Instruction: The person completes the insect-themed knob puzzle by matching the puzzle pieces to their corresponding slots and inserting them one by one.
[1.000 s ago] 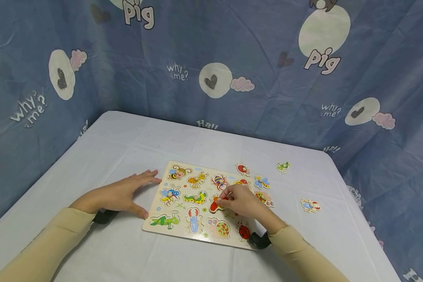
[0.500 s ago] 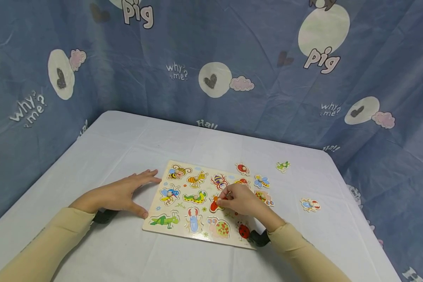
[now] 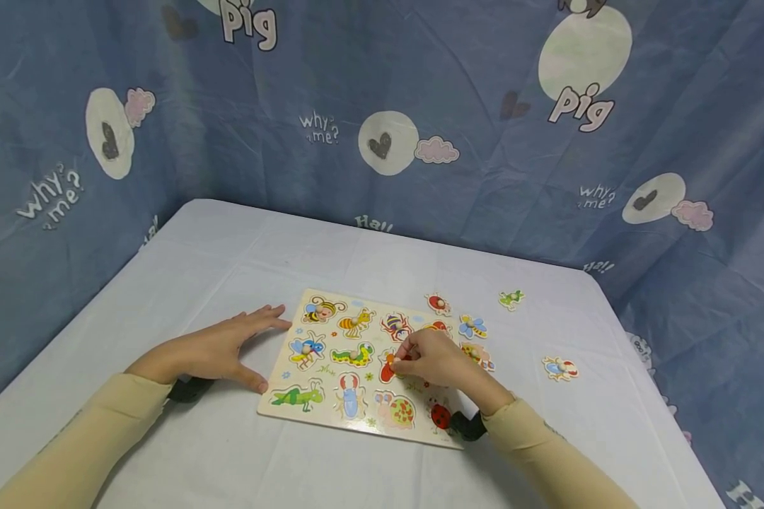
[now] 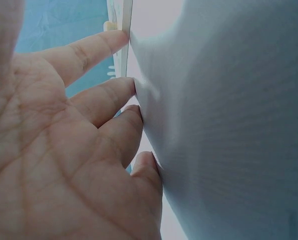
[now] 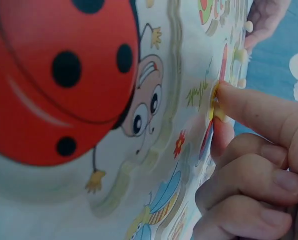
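A wooden peg puzzle board (image 3: 328, 414) with insect pictures lies on the white table. My right hand (image 3: 436, 359) pinches a red butterfly-shaped puzzle piece (image 3: 387, 369) over the middle of the board, mostly covered by the fingers. In the right wrist view, thumb and index finger (image 5: 253, 107) hold its pale knob, and the piece lies close against the board; whether it sits fully in a recess I cannot tell. My left hand (image 3: 219, 351) is spread at the board's left side, index fingertip and thumb at its edge. Its palm and extended fingers (image 4: 89, 57) fill the left wrist view.
Off the board's right side lie loose pieces: a ladybird (image 3: 438, 304), a dragonfly (image 3: 473, 326), a green grasshopper (image 3: 511, 300), a beetle (image 3: 560, 369) and a snail (image 3: 479, 355). Several pieces, such as the caterpillar (image 3: 353, 355) and bee (image 3: 321, 309), sit on the board. A blue curtain (image 3: 484, 212) hangs behind.
The red butterfly piece has turned slightly and shifted a little left under my right fingers. My left hand has stayed at the board's edge.
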Demonstrator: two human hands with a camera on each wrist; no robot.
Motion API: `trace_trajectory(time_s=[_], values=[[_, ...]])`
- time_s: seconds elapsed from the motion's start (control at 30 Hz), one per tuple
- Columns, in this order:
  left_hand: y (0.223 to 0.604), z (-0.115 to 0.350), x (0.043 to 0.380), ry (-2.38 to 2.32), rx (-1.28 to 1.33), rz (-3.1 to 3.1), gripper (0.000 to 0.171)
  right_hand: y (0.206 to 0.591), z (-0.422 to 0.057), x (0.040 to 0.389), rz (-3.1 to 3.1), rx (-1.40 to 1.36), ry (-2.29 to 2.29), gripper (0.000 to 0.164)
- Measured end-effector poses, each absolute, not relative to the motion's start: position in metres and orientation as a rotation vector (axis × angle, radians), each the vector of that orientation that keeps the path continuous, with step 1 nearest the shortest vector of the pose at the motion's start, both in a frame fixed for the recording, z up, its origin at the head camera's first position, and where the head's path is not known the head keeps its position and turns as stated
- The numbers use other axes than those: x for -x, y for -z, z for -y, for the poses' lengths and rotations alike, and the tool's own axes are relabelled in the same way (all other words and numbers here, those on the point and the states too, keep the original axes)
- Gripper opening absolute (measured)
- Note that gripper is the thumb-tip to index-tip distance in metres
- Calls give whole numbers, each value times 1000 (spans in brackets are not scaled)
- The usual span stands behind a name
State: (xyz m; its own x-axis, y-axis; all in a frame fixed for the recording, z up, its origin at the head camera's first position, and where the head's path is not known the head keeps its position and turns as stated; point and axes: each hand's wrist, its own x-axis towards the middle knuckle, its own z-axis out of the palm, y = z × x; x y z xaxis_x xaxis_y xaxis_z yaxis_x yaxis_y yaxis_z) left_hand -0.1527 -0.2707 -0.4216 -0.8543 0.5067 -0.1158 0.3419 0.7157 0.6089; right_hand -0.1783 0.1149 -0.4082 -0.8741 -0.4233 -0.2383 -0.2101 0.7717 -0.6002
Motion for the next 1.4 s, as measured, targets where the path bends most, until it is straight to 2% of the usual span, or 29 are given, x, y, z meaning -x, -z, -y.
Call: trace_trajectory(time_s=[0.37,0.8,1.4], values=[[421,269,153,-877,-661,-2629,109,400,-137,188,-2546,586,897,14],[423,270,154,-881,-648,-2625,109,395,-172,195,-2628,326,1016,20],[423,270,154,-876,-641,-2630,110,396,-223,220,-2726,175,1002,29]])
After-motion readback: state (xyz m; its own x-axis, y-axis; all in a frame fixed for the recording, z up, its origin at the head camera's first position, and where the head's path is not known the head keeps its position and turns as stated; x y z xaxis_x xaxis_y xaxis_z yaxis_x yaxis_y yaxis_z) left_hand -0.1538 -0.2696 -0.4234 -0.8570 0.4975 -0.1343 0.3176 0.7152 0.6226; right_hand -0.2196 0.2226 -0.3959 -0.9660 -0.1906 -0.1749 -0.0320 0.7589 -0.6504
